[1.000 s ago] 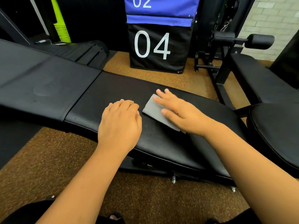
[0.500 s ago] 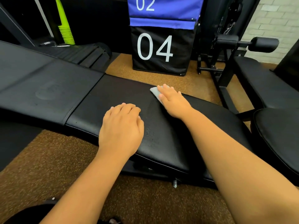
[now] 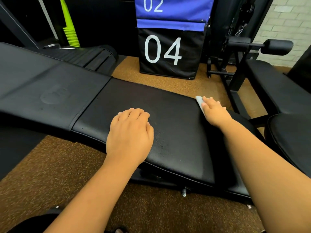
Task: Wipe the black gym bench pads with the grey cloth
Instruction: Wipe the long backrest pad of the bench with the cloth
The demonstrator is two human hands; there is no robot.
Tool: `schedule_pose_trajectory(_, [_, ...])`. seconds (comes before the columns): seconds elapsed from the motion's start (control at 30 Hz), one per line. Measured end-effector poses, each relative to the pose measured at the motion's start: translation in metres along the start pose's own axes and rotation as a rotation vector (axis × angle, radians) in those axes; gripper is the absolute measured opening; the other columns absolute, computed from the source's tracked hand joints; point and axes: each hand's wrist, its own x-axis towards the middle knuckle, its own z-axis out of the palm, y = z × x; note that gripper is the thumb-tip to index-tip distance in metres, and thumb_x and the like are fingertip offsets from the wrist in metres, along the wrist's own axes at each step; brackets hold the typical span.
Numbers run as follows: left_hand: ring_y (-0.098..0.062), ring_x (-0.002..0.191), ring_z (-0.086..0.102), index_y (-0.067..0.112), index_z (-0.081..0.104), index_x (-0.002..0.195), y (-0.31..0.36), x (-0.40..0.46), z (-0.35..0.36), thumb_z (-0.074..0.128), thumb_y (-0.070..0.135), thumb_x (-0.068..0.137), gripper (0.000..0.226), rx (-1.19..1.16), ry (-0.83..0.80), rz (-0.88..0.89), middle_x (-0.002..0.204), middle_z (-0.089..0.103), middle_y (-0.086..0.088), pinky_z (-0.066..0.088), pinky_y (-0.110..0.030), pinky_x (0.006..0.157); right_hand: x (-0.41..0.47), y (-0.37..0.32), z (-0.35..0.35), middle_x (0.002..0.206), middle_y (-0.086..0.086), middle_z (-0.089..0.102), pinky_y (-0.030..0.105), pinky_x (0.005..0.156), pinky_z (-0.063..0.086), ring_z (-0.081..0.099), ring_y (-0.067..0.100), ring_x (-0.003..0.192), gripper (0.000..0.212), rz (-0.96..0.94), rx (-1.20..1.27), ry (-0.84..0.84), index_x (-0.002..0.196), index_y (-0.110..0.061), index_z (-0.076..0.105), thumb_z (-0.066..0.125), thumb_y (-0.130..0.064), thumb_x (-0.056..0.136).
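Cloth (image 3: 200, 103): grey, lying flat at the far right edge of the seat pad (image 3: 176, 132), mostly hidden under the right hand; only its far corner and left edge show.
Right hand (image 3: 214, 111): fingers straight and spread on top of the cloth, pressing it down flat rather than clutching it, probably so that a broad face of the fabric stays against the vinyl while it slides.
Left hand (image 3: 130, 133): resting palm down on the near middle of the seat pad, fingers loosely bent, holding nothing; it looks placed there as a prop for the lean across the bench.
Seat pad: black; speckled marks just right of the left hand, which look like droplets or grime, but I cannot tell which. The cloth sits well apart from them.
Back pad (image 3: 50, 91): to the left, joined at a seam, with a faint round mark on it; neither hand is near it.
Second bench (image 3: 276, 91): on the right, apart from the cloth.
Box (image 3: 170, 52): marked 04, standing on the brown floor (image 3: 42, 165) beyond the bench.
Step, as I judge it: a stroke along the far edge of the seat pad.
Left to do, as I judge it: the speckled patch and the back pad.
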Motion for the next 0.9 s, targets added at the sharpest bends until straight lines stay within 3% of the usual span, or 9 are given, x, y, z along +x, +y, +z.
schedule_pose_trajectory(0.17, [-0.019,0.118,0.054,0.022,0.065,0.11,0.001,0.001,-0.002,0.049,0.025,0.09,0.026,0.007,-0.021,-0.009,0.117,0.063,0.007,0.039,-0.039,0.098,0.005,-0.062,0.019,0.145,0.009,0.036,0.051,0.104,0.028,0.034,0.034,0.131,0.043,-0.201,-0.123,0.094,0.143,-0.019,0.035,0.022,-0.03,0.103])
schedule_pose_trajectory(0.37, [-0.018,0.115,0.055,0.022,0.066,0.111,0.001,0.0,-0.002,0.048,0.026,0.092,0.026,0.024,-0.013,-0.01,0.117,0.063,0.008,0.039,-0.037,0.096,-0.008,-0.073,0.02,0.159,0.0,0.019,0.046,0.114,0.014,0.017,0.025,0.145,0.046,-0.402,-0.009,-0.006,0.151,-0.023,0.026,0.023,-0.032,0.106])
schedule_pose_trajectory(0.57, [-0.018,0.118,0.053,0.023,0.065,0.113,0.002,0.001,-0.002,0.048,0.027,0.092,0.028,0.018,-0.028,-0.017,0.119,0.063,0.009,0.038,-0.037,0.097,-0.005,0.004,-0.004,0.158,0.008,0.024,0.05,0.114,0.015,0.02,0.03,0.144,0.047,-0.055,0.032,0.024,0.151,-0.02,0.026,0.022,-0.03,0.105])
schedule_pose_trajectory(0.7, [-0.018,0.12,0.053,0.023,0.065,0.112,0.001,0.001,-0.002,0.048,0.026,0.091,0.028,0.014,-0.03,-0.017,0.119,0.063,0.009,0.038,-0.038,0.098,0.004,0.009,-0.003,0.157,0.009,0.025,0.052,0.113,0.016,0.021,0.034,0.143,0.048,0.073,0.003,0.026,0.152,-0.022,0.025,0.02,-0.03,0.104])
schedule_pose_trajectory(0.8, [-0.017,0.118,0.053,0.024,0.065,0.112,0.001,0.002,-0.002,0.048,0.026,0.091,0.028,0.018,-0.033,-0.021,0.118,0.063,0.009,0.038,-0.037,0.097,0.007,-0.027,0.009,0.142,0.012,0.039,0.052,0.103,0.03,0.033,0.034,0.132,0.045,-0.075,-0.121,0.077,0.144,-0.02,0.035,0.025,-0.026,0.101])
schedule_pose_trajectory(0.9, [-0.016,0.116,0.054,0.024,0.065,0.114,0.002,0.002,-0.002,0.047,0.027,0.091,0.029,0.022,-0.038,-0.018,0.118,0.062,0.01,0.039,-0.037,0.096,-0.001,-0.074,0.024,0.14,0.008,0.039,0.05,0.102,0.029,0.033,0.031,0.131,0.04,-0.3,-0.122,0.094,0.139,-0.021,0.039,0.025,-0.028,0.102])
